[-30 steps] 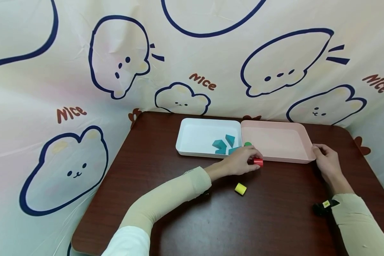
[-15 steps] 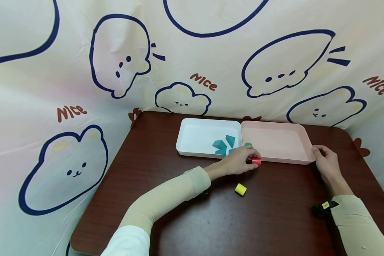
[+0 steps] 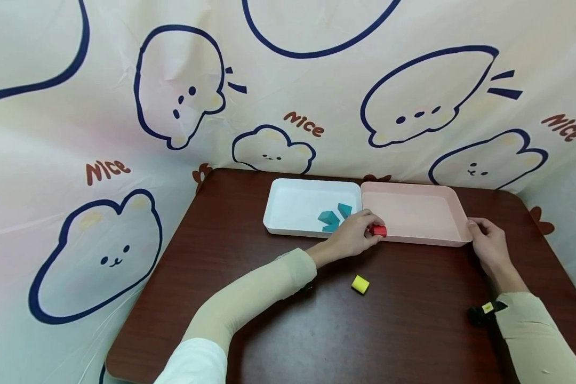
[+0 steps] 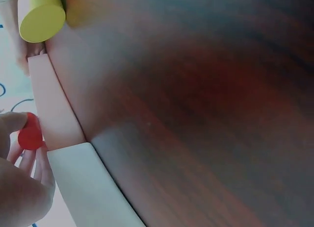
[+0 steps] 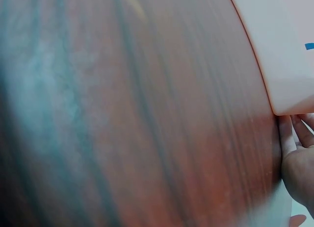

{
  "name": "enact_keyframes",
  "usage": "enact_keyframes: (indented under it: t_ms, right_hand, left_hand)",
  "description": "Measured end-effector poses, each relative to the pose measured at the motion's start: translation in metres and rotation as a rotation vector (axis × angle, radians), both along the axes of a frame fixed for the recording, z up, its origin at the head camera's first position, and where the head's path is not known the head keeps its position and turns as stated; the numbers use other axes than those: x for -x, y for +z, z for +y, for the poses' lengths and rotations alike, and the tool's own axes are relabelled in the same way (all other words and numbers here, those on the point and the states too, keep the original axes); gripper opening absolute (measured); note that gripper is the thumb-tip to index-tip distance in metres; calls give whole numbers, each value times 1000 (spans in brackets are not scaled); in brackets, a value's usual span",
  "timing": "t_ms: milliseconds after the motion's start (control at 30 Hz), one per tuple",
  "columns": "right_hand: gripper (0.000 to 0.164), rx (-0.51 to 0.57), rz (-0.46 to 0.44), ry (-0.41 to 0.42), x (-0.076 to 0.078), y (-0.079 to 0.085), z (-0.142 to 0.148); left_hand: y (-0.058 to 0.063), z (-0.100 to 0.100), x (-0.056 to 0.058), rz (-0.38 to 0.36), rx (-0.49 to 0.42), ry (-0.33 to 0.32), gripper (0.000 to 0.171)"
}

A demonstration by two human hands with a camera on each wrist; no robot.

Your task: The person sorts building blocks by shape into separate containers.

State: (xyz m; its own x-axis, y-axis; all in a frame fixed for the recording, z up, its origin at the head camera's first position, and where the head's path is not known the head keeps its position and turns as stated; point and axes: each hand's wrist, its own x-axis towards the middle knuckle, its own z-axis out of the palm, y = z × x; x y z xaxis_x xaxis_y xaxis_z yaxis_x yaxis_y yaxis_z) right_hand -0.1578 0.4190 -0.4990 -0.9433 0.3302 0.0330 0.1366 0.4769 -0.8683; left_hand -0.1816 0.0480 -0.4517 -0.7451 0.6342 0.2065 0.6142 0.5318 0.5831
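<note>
My left hand (image 3: 352,234) pinches a red cylinder block (image 3: 379,231) between thumb and fingers at the front rim of the pink tray (image 3: 420,241), close to where it meets the white tray (image 3: 293,232). In the left wrist view the red cylinder (image 4: 30,133) shows beside the pink wall, with the thumb on one side. My right hand (image 3: 492,248) grips the pink tray's front right corner; the right wrist view shows its fingers (image 5: 286,131) against the end wall. Teal blocks (image 3: 329,217) lie in the white tray. The left hand hides what lies behind it.
A yellow cylinder block (image 3: 360,284) lies on the dark wooden table (image 3: 288,330) in front of the trays. Behind the table hangs a printed cloth (image 3: 336,85) with cartoon shapes. A black wrist strap (image 3: 485,313) is on the right forearm.
My left hand has carried the red cylinder slightly left and away from me, up to the tray rim. It now covers the green block seen earlier. My right hand stays at the tray corner.
</note>
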Motion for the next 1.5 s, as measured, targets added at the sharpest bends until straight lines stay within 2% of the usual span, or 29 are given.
enact_keyframes:
  t_ms: [300, 667, 900, 1167, 1500]
  right_hand:
    - [48, -23, 12, -2, 0, -1, 0]
    - [43, -15, 24, 1, 0, -2, 1]
    - [37, 1, 30, -4, 0, -1, -1]
    - [46, -25, 19, 2, 0, -1, -1]
    - [45, -15, 33, 2, 1, -1, 0]
  left_hand:
    - [-2, -1, 4, 12, -18, 0, 31]
    - [-3, 0, 10, 38, -5, 9, 32]
    - [-2, 0, 10, 23, 6, 16, 33]
    - [-1, 0, 10, 8, -2, 13, 31]
    - [0, 0, 10, -28, -19, 15, 32]
